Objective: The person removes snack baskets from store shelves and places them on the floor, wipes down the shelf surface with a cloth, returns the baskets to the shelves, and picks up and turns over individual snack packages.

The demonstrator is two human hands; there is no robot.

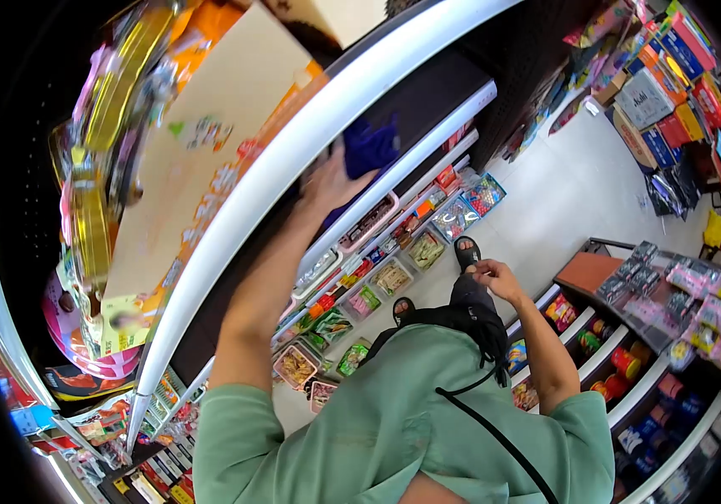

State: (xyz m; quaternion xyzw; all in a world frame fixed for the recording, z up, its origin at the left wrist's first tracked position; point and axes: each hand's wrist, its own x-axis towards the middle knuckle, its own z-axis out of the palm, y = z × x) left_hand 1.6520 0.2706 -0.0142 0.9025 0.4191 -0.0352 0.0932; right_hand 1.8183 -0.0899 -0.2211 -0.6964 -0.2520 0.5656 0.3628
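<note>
My left hand (327, 181) reaches into a dark shelf (427, 97) with a white front edge. It is closed on a dark blue cloth (370, 149), which bunches out past the thumb and lies against the shelf surface. Motion blurs the fingers, and part of the cloth is under the hand. In front of my body, at the right, my right hand (496, 279) hangs above the floor with its fingers curled together. Whether anything small is between those fingers cannot be made out.
A higher shelf holds a pale printed box (201, 160) and gold-wrapped packages (112, 92). Clear bins (390, 277) of packaged goods line the lower shelves close to my feet. Right of me stands a rack (612, 336) of snacks and cans. Stacked cartons (646, 97) fill the far right.
</note>
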